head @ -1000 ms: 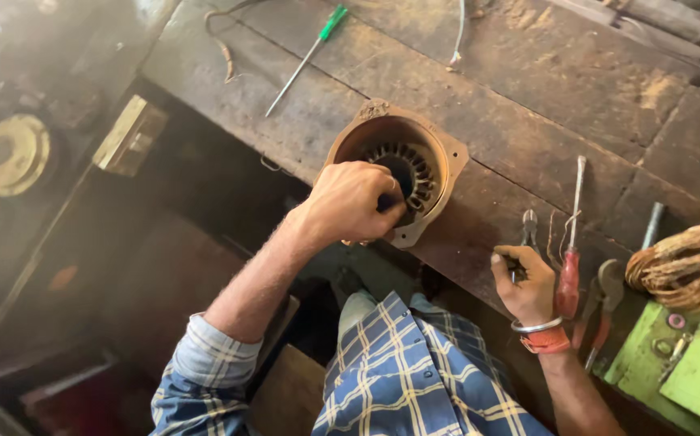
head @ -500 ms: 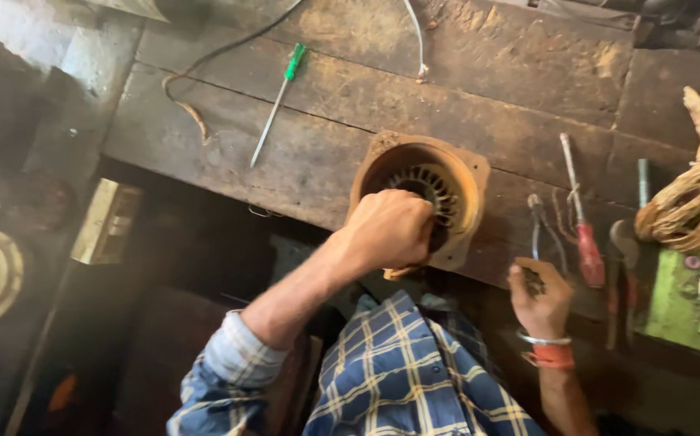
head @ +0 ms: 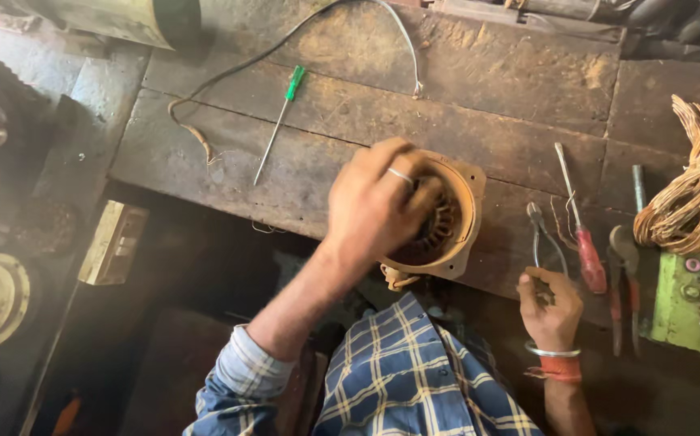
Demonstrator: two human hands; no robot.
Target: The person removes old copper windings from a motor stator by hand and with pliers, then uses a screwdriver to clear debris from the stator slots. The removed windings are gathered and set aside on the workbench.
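A tan motor stator housing [head: 456,220] with dark windings inside lies on the worn wooden bench [head: 487,105] near its front edge. My left hand [head: 376,202] covers the housing's left side, its fingers curled over the rim into the bore. My right hand [head: 550,305] rests at the bench edge to the right, fingers closed around the handles of a pair of pliers [head: 539,230] lying on the wood.
A red-handled screwdriver [head: 586,252] and another red-handled tool [head: 626,270] lie right of the pliers. A coil of copper wire [head: 693,194] sits above a green box [head: 689,303]. A green-handled screwdriver [head: 279,125] and a black cable [head: 285,48] lie at the left.
My left hand has slid further over the top of the stator housing, fingers reaching into it. My right hand stays at the pliers. The view has shifted left and closer.
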